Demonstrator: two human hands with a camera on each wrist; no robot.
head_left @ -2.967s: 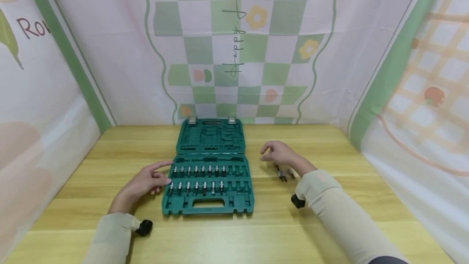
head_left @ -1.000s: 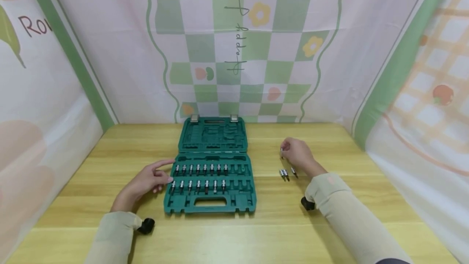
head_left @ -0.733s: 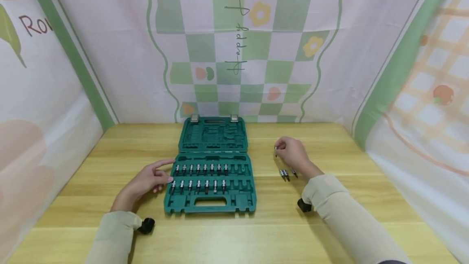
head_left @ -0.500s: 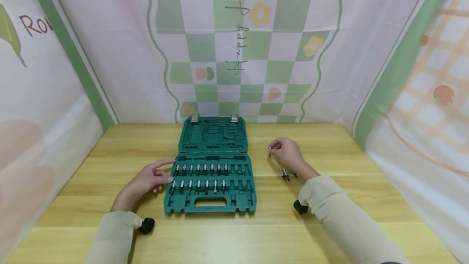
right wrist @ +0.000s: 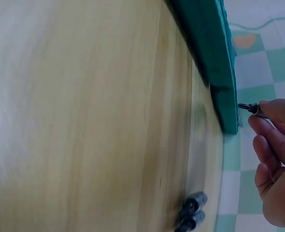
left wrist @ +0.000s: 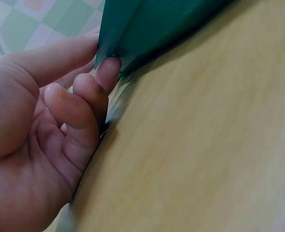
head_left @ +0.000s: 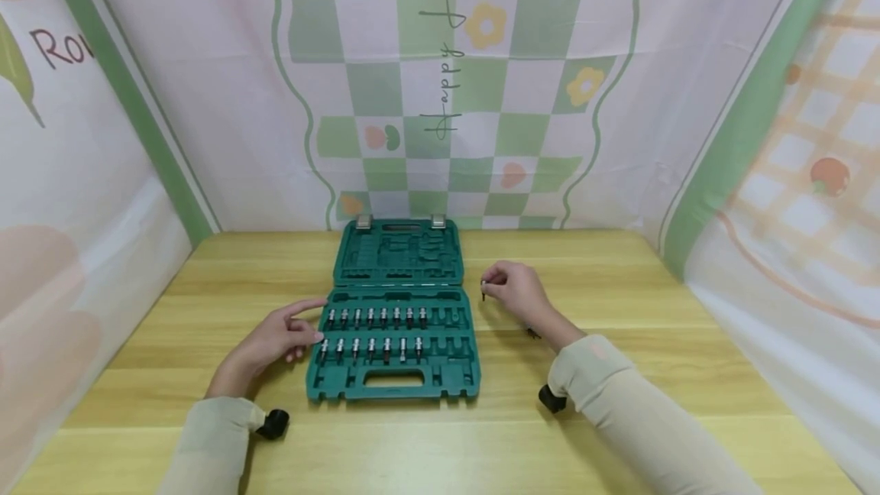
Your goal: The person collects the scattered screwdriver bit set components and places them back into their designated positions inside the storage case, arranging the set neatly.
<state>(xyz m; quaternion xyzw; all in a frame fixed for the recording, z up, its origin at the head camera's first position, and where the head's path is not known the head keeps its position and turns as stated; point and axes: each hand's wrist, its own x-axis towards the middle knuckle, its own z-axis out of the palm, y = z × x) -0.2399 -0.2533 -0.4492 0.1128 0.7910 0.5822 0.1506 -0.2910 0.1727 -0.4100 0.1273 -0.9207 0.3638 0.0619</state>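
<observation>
A green tool case [head_left: 392, 383] lies open on the wooden table, with two rows of socket bits [head_left: 371, 318] in its near half. Several slots at the right end of both rows hold no bits. My left hand [head_left: 275, 338] touches the case's left edge with thumb and index finger; its other fingers are bent, as the left hand [left wrist: 46, 116] shows in the left wrist view. Just right of the case, my right hand [head_left: 519, 292] pinches a socket bit [right wrist: 251, 108] between thumb and fingertips, dark tip down in the head view.
Loose socket bits [right wrist: 192, 210] lie on the table [head_left: 619, 304] below my right forearm, which mostly hides them in the head view. The case lid [head_left: 399, 254] leans back near a patterned cloth [head_left: 426, 98] behind the table.
My right hand has picked up a socket bit from the table's right side and carried it left toward the case. My left hand has stayed at the case's edge.
</observation>
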